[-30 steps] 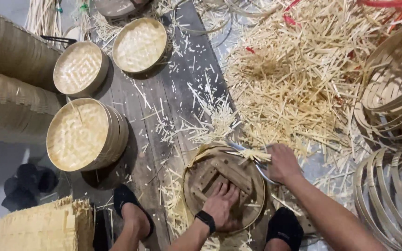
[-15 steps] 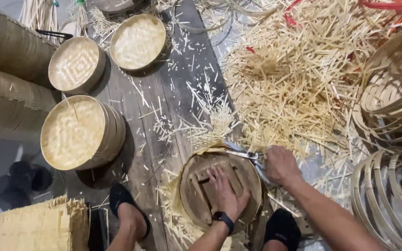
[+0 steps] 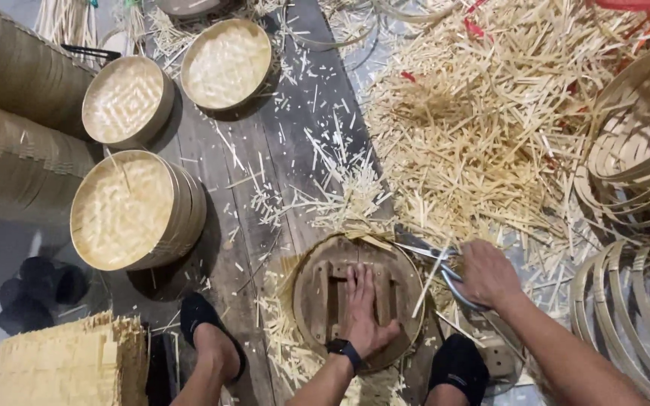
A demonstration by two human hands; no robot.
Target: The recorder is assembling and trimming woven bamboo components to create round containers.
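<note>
Round bamboo steamer tray (image 3: 306, 301) is lying near the bottom centre of the scene on dark wooden floor planks (image 3: 280, 135), its underside of crossed wooden slats facing up. The left hand (image 3: 365, 312) is pressing flat on those slats with fingers spread and open, gripping nothing; a dark watch (image 3: 344, 349) is sitting on its wrist. The right hand (image 3: 488, 274) is working just right of the tray, fingers curled closed through the handles of metal scissors (image 3: 434, 259), whose blades are pointing left and reaching the tray's far right rim, where pale strip ends are sticking out. Short bamboo offcuts (image 3: 340, 199) are lying scattered just beyond the tray, and a much bigger heap of bamboo strips (image 3: 475, 113) is spreading across the far right. Bent bamboo hoops (image 3: 633, 301) are piling up at the right edge. To the left, a stack of finished woven trays (image 3: 126, 210) is standing, with two more woven trays (image 3: 126, 98) (image 3: 227, 64) farther away. A bundle of woven mats (image 3: 58, 365) is sitting at the near left corner. Two feet in dark slippers (image 3: 208, 331) (image 3: 460, 365) are flanking the tray.
</note>
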